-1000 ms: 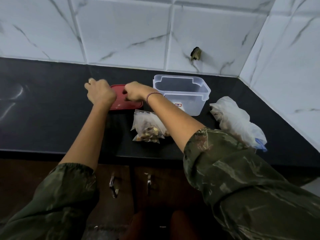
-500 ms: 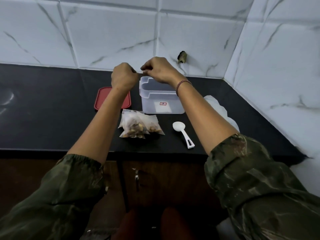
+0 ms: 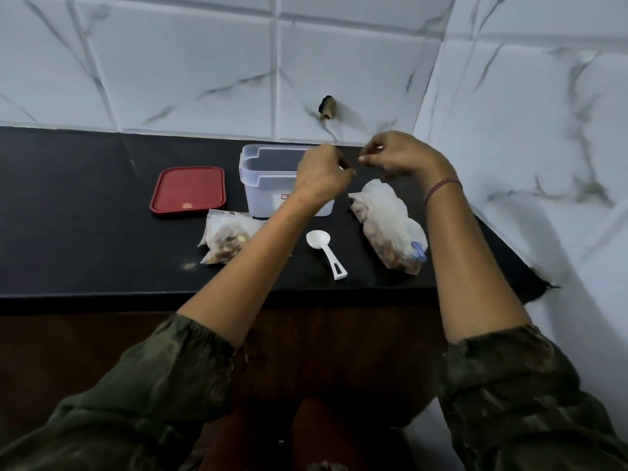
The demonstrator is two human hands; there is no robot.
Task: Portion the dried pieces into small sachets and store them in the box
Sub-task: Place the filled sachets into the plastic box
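apparently left hand [image 3: 321, 173], right hand [image 3: 399, 154] curled over box [image 3: 261, 193], contents of grip unreadable

Your left hand [image 3: 323, 175] and right hand [image 3: 397, 154] hover close together, fingers [image 3: 373, 154] curled, by the open box [image 3: 258, 185] on the bench [image 3: 85, 215].

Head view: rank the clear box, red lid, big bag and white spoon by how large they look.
1. clear box, partly behind the left hand.
2. big bag and red lid: too close to rank.
3. white spoon.

Raised left grip [image 3: 323, 173], just beside right grip [image 3: 397, 154], fingers curled
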